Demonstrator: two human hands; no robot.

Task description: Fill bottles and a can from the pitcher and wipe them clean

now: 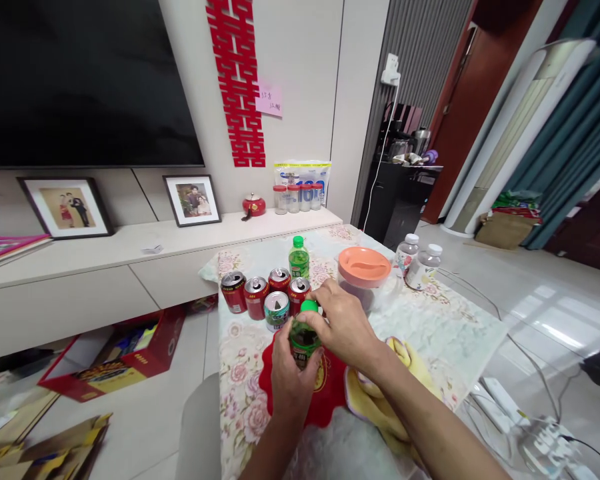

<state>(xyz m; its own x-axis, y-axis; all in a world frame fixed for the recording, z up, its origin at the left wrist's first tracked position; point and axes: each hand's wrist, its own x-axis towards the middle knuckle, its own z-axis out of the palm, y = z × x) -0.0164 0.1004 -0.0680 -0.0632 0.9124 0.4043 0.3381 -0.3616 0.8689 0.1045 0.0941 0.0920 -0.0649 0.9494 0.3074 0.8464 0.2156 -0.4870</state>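
Over a red scalloped mat (335, 387), my left hand (291, 380) is closed around the body of a green drink bottle (303, 343). The fingers of my right hand (344, 323) are closed at its green cap, with the bottle upright. Just beyond stand several opened red drink cans (256, 298) and a teal and silver can (277, 311). Behind them is a second green bottle (299, 260), also capped. A plastic pitcher with an orange lid (364, 265) is to the right of my right hand. A yellow towel (380, 400) lies beneath my right forearm.
Two clear bottles with white caps (425, 267) stand at the table's right edge. The table has a floral cloth (245, 393). A white cabinet (240, 233) along the wall bears framed photos, a red pot and small jars. Cables and power strips (500, 403) lie on the right floor.
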